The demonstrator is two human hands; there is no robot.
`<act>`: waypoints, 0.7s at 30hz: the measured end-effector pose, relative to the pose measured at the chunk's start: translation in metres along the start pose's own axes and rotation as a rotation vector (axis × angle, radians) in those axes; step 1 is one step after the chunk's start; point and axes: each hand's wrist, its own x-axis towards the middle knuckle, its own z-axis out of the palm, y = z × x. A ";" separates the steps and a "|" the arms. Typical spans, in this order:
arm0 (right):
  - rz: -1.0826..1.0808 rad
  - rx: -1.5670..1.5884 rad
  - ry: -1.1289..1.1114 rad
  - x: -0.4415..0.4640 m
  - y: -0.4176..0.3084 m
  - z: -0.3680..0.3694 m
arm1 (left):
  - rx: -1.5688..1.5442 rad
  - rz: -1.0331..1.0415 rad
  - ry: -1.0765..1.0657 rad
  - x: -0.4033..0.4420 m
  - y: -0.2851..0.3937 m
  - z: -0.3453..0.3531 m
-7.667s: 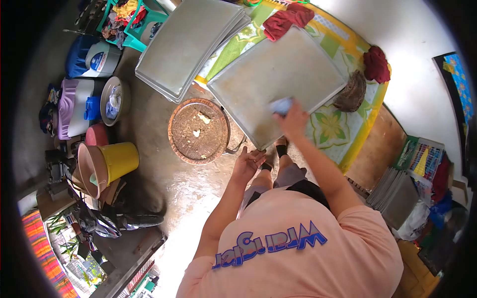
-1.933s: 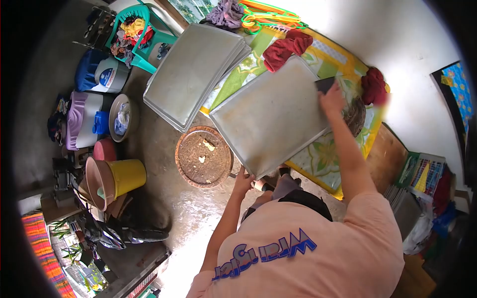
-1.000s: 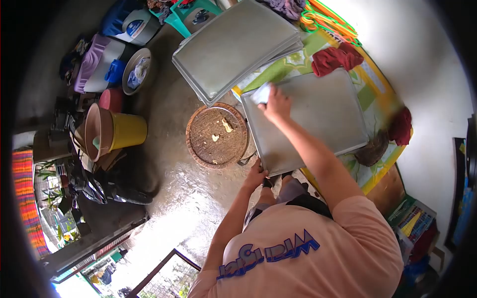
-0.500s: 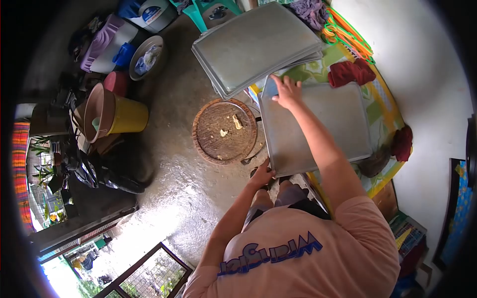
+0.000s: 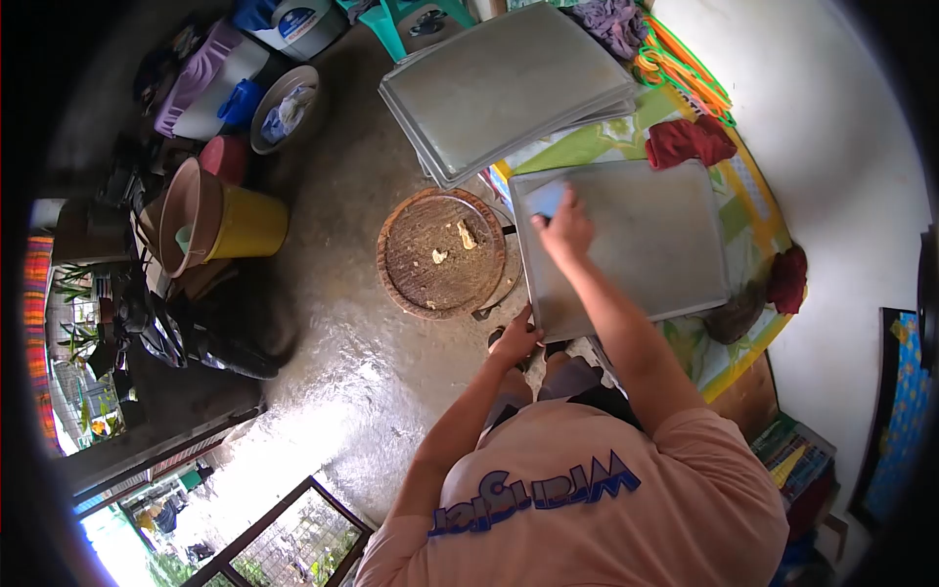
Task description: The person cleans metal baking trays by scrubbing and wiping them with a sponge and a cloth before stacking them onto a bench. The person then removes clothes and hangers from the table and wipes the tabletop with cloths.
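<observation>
Right hand (image 5: 569,235) drawn back from ten-o'clock corner of metal tray (image 5: 657,245), grip closed on flat blue-grey scraper (image 5: 548,200); left hand (image 5: 516,344) clasps seven-o'clock corner; tray, at one o'clock, overhangs floral cloth (image 5: 694,342), could slip if that hold slackens.

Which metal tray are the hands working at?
The lone tray under the right hand, its corner at the left hand; the stacked trays are untouched.

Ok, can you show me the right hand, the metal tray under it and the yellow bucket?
Right hand (image 5: 569,235): head view, on the back of the hand.
Metal tray (image 5: 650,232): head view, on its bare flat surface.
Yellow bucket (image 5: 250,223): head view, on its side.
</observation>
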 end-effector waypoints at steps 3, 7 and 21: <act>0.012 0.024 -0.025 -0.003 -0.002 -0.001 | -0.026 0.013 0.008 0.004 -0.007 0.003; 0.075 0.093 -0.093 -0.003 0.004 0.001 | -0.038 -0.001 0.003 0.003 -0.001 0.009; -0.022 0.078 -0.062 -0.026 0.036 -0.008 | -0.207 -0.037 -0.026 0.008 -0.006 0.013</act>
